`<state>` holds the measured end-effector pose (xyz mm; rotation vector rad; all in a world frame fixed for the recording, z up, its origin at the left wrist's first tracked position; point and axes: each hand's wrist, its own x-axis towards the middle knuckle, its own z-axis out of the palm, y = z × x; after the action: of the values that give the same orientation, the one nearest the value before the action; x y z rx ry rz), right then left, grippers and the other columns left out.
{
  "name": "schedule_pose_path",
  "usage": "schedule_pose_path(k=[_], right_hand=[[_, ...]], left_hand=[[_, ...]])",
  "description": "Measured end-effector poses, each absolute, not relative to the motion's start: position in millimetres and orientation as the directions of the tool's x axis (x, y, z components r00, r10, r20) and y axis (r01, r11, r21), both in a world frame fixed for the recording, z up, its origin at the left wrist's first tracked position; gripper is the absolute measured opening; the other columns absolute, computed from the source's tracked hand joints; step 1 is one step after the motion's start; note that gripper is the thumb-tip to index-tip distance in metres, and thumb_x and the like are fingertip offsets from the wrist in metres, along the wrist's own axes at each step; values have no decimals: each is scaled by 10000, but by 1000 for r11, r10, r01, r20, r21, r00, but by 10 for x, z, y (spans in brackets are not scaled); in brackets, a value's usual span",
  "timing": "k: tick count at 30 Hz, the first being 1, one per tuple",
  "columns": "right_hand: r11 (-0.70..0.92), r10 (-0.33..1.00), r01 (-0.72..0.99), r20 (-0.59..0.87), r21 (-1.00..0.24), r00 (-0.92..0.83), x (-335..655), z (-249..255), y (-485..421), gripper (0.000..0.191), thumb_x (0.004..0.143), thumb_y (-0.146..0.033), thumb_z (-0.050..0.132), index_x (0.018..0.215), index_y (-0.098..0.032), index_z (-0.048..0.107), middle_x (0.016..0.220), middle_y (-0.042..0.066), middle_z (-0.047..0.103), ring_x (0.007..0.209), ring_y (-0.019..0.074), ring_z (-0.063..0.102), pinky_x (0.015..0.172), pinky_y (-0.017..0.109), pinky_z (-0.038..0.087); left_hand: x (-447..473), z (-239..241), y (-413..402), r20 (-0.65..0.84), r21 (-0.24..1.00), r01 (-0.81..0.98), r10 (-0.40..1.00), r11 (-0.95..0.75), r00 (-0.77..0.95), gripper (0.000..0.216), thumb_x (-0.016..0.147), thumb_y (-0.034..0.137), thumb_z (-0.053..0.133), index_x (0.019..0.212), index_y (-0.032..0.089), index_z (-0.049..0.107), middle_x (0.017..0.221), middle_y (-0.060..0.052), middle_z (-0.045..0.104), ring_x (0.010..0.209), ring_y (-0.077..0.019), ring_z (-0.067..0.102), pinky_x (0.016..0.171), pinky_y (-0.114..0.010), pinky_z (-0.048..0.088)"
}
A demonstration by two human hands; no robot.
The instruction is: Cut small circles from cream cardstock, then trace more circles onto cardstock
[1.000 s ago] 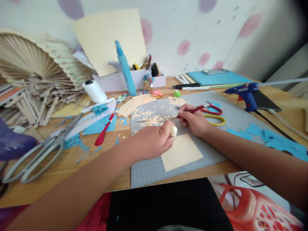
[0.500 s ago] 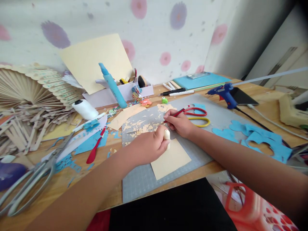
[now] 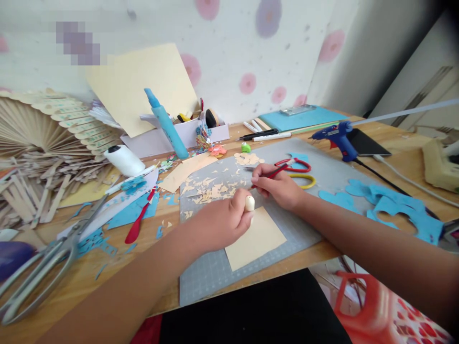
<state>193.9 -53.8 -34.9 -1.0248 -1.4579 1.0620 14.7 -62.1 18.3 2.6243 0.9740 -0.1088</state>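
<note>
My left hand (image 3: 229, 217) is closed round a small cream-coloured piece with a rounded end (image 3: 250, 203); the rest of it is hidden in my fist. Under this hand lies a square of cream card (image 3: 256, 243) on the grey cutting mat (image 3: 204, 282). My right hand (image 3: 272, 184) grips a slim red-and-black pencil (image 3: 278, 171), its point slanting down to the left, close to my left fist. Scissors with one red and one yellow handle (image 3: 303, 181) lie on the mat behind my right hand. Cream paper scraps (image 3: 211, 186) are scattered left of it.
A blue glue gun (image 3: 340, 138) with its cord stands at the right, near cut blue sheets (image 3: 394, 205). Large metal scissors (image 3: 64, 258), a red spatula-like tool (image 3: 138, 222) and a white thread spool (image 3: 124, 160) lie left. A blue bottle (image 3: 167, 124) leans behind.
My right hand has shifted slightly right and down, and the pencil lies at a flatter slant. My left hand keeps its hold on the cream piece. The camera view has moved a little.
</note>
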Motion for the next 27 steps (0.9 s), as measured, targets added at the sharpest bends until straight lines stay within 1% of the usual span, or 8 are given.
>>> schedule_pose_path(k=[3, 6, 9, 13, 16, 21, 27], right_hand=[[270, 946, 109, 243, -957, -216, 2045, -321, -704, 128, 750, -263, 551, 674, -213, 460, 500, -91, 417, 423, 79, 349, 412, 216, 267], [300, 917, 179, 232, -937, -323, 2105, -312, -817, 144, 714, -217, 608, 632, -196, 492, 545, -66, 460, 475, 87, 390, 442, 220, 299], [328, 893, 238, 217, -914, -395, 2109, -340, -839, 146, 727, -243, 629, 655, -190, 514, 583, -50, 477, 532, 105, 428, 483, 229, 335], [369, 864, 297, 208, -881, -458, 2101, -381, -808, 131, 748, -267, 622, 693, -184, 537, 632, -27, 525, 590, 124, 468, 547, 246, 369], [386, 855, 333, 198, -860, -479, 2113, -375, -797, 126, 757, -269, 607, 694, -184, 539, 636, -20, 541, 598, 132, 484, 556, 252, 372], [389, 864, 385, 186, -837, -469, 2124, -350, -791, 160, 770, -301, 597, 680, -187, 528, 611, -23, 517, 584, 137, 475, 538, 257, 365], [359, 878, 385, 167, -850, -449, 2117, -383, -774, 156, 780, -315, 595, 717, -193, 520, 622, -32, 513, 555, 122, 477, 521, 249, 377]], left_hand=[[137, 171, -632, -173, 274, 639, 617, -719, 768, 159, 897, 314, 261, 995, 202, 317, 801, -71, 629, 666, -225, 605, 582, -343, 450], [130, 138, -628, -163, 273, 622, 602, -734, 782, 186, 899, 323, 255, 1021, 195, 313, 819, -85, 632, 678, -235, 609, 588, -354, 457], [126, 93, -616, -134, 260, 625, 614, -736, 778, 198, 897, 336, 262, 1033, 200, 311, 831, -86, 632, 679, -236, 606, 580, -351, 458], [127, 66, -610, -127, 261, 629, 620, -732, 774, 198, 891, 346, 269, 1022, 204, 316, 799, -79, 626, 640, -233, 590, 549, -346, 449], [132, 73, -613, -131, 261, 636, 627, -726, 768, 192, 889, 344, 263, 1011, 205, 313, 773, -68, 616, 617, -226, 580, 531, -335, 433], [136, 78, -618, -131, 250, 640, 629, -727, 766, 194, 888, 350, 258, 1009, 209, 312, 769, -56, 604, 616, -213, 580, 530, -316, 418], [137, 81, -619, -119, 246, 638, 630, -730, 767, 198, 885, 332, 267, 1026, 204, 323, 779, -60, 606, 627, -221, 586, 535, -324, 416]])
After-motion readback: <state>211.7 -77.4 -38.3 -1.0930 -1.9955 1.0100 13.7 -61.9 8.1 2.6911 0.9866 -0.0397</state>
